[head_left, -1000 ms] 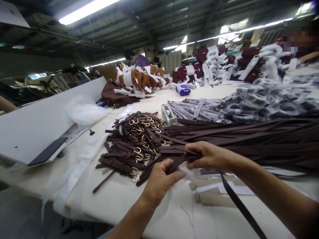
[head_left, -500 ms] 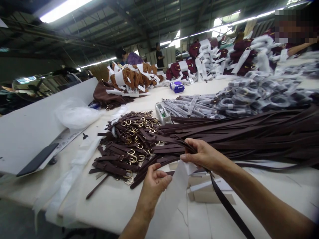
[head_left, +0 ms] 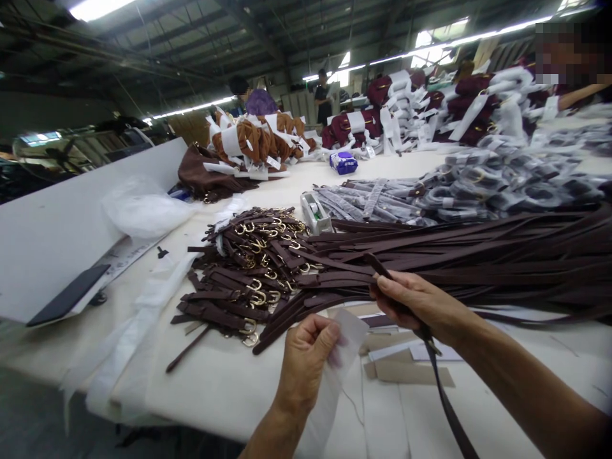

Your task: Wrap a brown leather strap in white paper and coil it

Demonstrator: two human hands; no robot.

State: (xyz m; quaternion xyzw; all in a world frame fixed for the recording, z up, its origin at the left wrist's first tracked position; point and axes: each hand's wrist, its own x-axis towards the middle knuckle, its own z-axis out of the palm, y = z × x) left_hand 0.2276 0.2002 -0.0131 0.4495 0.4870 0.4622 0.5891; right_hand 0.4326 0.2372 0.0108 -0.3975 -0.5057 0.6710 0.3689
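My right hand [head_left: 406, 299] is closed round a dark brown leather strap [head_left: 449, 401]. One end of the strap sticks up past the fingers, and the rest hangs down toward me with a small metal piece below the hand. My left hand [head_left: 310, 350] pinches a translucent plastic sleeve [head_left: 351, 331] near its upper end; the sleeve hangs down beside the wrist. Just beyond the hands lie a heap of brown buckle straps [head_left: 258, 274] with gold buckles and a long bundle of brown straps [head_left: 478, 255].
A tape dispenser [head_left: 315, 213] stands behind the buckle straps. Plastic-wrapped straps [head_left: 478, 182] are piled at the back right, near a blue packet [head_left: 343, 162]. Cardboard pieces [head_left: 411, 370] lie under my right hand. Bags [head_left: 253, 140] and people are farther back. A white board [head_left: 86, 217] leans at left.
My left hand has closed on the plastic sleeve, which my right hand held before. My right hand has moved slightly right with the strap, apart from the sleeve.
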